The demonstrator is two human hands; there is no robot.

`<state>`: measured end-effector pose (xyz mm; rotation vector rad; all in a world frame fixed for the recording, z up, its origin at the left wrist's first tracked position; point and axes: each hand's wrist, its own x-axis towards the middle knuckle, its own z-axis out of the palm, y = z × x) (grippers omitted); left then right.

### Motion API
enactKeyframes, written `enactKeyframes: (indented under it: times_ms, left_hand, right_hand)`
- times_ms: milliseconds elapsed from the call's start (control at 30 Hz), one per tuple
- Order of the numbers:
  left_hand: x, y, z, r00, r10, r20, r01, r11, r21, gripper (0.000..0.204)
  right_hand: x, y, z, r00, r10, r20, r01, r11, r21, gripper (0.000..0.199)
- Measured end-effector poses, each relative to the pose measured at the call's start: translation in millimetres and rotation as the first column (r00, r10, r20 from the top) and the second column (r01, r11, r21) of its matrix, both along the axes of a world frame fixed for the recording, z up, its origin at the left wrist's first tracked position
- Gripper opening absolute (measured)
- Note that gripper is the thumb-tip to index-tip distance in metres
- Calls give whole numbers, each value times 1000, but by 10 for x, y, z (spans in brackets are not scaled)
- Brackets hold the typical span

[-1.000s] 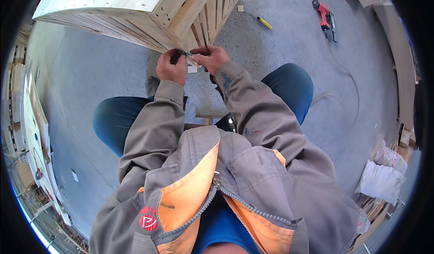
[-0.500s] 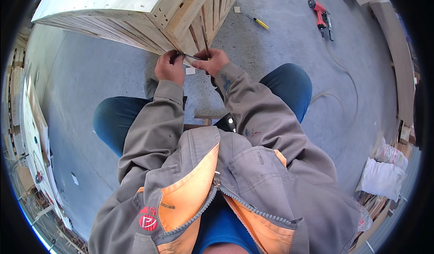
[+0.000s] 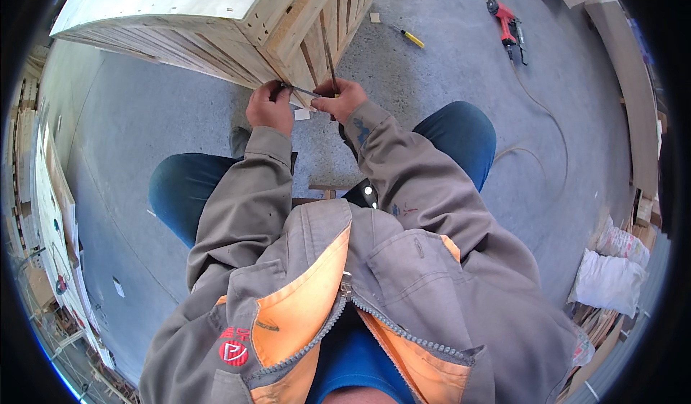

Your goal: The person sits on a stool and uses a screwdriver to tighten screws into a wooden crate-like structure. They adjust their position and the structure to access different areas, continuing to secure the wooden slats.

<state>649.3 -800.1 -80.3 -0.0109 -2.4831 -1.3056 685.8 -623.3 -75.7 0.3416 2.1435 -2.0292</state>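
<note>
A large slatted wooden crate (image 3: 216, 41) with a pale top stands ahead of me, its near corner pointing my way. At the foot of that corner my left hand (image 3: 269, 107) is closed, its fingertips pinched against the wood. My right hand (image 3: 344, 102), also closed, is just to the right. A thin dark rod-like piece (image 3: 305, 91) spans the gap between both hands. A long thin brown stick-like piece (image 3: 328, 51) rises from the right hand along the crate's slatted side; its kind is unclear. What the left fingertips grip is hidden.
On the floor ahead right lie a yellow-handled screwdriver (image 3: 412, 38) and a red air nail gun (image 3: 507, 28) with its hose (image 3: 551, 109). A small pale square (image 3: 301, 115) lies below my hands. Boards (image 3: 630, 80) and white sacks (image 3: 608, 282) line the right; panels (image 3: 61, 188) stand left.
My right hand has shifted slightly right, away from the left hand, and more of the thin dark piece shows between them. The left hand stays at the crate corner.
</note>
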Motion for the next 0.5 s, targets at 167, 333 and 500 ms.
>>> enactKeyframes:
  times_ms: [167,333,500]
  left_hand:
    - [-3,-1,6,1000,12,8,-12,1000,-3,20]
    - [-17,-4,-24,1000,8,0,-8,1000,15,19]
    - [-5,15,6,1000,11,-9,-10,1000,24,18]
  right_hand:
    - [-13,41,-13,999,21,46,-24,999,48,36]
    - [8,45,49,996,19,81,-21,1000,20,36]
    - [21,67,63,998,18,55,-20,999,29,36]
